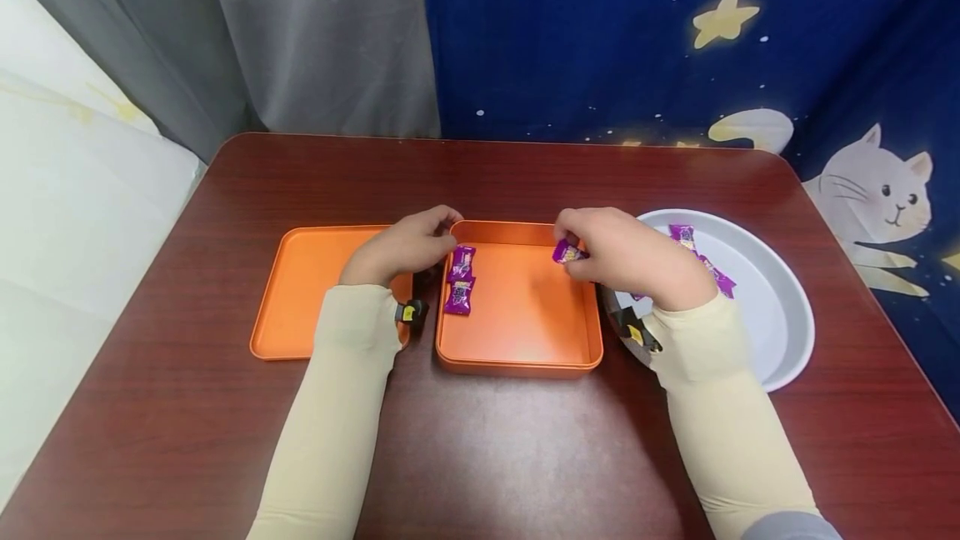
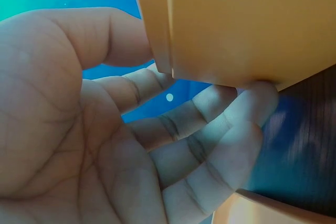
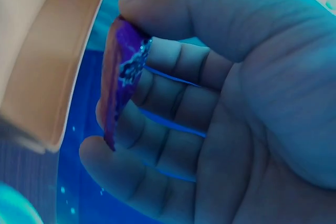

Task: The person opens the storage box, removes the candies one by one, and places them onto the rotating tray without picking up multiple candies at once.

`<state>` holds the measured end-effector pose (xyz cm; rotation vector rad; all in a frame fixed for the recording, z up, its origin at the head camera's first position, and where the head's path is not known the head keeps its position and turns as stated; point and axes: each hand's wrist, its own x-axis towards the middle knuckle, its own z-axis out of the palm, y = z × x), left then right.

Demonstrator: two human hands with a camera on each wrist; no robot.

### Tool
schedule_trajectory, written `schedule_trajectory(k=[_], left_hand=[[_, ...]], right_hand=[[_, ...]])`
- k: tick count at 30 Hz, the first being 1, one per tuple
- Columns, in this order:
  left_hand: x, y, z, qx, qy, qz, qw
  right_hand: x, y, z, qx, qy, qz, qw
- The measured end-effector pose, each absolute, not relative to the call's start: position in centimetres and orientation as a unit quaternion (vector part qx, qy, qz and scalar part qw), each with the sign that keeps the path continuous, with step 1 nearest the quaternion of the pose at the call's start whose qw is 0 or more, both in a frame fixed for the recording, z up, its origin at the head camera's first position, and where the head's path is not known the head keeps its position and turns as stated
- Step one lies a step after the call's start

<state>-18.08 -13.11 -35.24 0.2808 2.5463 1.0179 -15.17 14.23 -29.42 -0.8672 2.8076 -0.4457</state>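
An orange rectangular box (image 1: 525, 307) stands uncovered in the middle of the table. My left hand (image 1: 405, 244) grips its far left corner, thumb at the rim and fingertips against the outer wall (image 2: 247, 30). Between thumb and fingers, my right hand (image 1: 637, 257) pinches a purple wrapped candy (image 1: 567, 252) over the box's right side. The right wrist view shows that candy (image 3: 126, 66) side-on, beside the box wall (image 3: 50, 72). Along the left wall inside the box, two purple candies (image 1: 459, 296) lie one behind the other.
A round white tray (image 1: 776, 315) with several purple candies (image 1: 682, 234) is at the right, partly under my right forearm. To the left lies a flat orange lid (image 1: 296, 298), partly covered by my left arm. Curtains (image 1: 570, 40) hang behind the table's far edge.
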Motion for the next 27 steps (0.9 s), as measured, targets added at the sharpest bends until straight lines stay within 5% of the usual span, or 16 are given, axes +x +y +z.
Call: schedule_trajectory(k=[27], left_hand=[[-18.1, -13.2, -35.2, 0.102, 0.907, 0.362, 0.191]], right_hand=[[-15.9, 24.1, -29.3, -0.119, 0.977, -0.149, 0.099]])
